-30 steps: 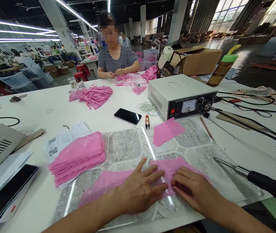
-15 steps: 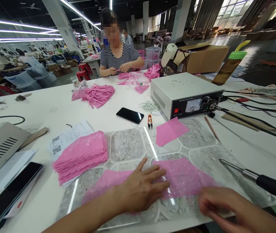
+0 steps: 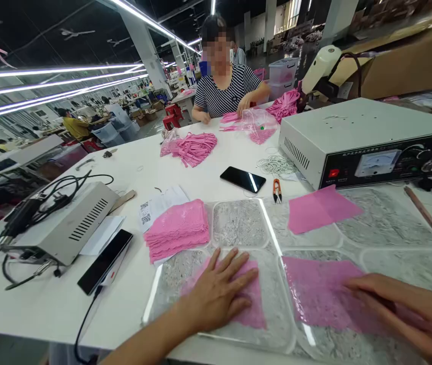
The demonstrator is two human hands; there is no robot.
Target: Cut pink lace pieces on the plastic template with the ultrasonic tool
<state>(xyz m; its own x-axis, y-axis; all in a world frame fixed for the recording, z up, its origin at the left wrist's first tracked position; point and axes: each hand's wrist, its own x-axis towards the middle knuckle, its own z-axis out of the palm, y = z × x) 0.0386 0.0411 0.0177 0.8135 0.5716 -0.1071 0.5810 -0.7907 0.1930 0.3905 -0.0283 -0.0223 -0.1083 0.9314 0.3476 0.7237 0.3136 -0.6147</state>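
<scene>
- We are pressing our left hand [image 3: 216, 296] flat, fingers spread, on one pink lace piece [image 3: 251, 312]. It is lying on the patterned mat [image 3: 238, 228] at the near edge of the desk [image 3: 48, 304].
- Our right hand [image 3: 413, 314] is lying flat too, fingers stretched out, on a second lace piece [image 3: 314, 294] just beside the first, with a gap showing between them.
- Doing this well, we judge, is calling for light, even palms, so that the lace lies unwrinkled with its edges straight.
- The lace stack [image 3: 178, 230] is sitting near the left hand, apart from it.
</scene>
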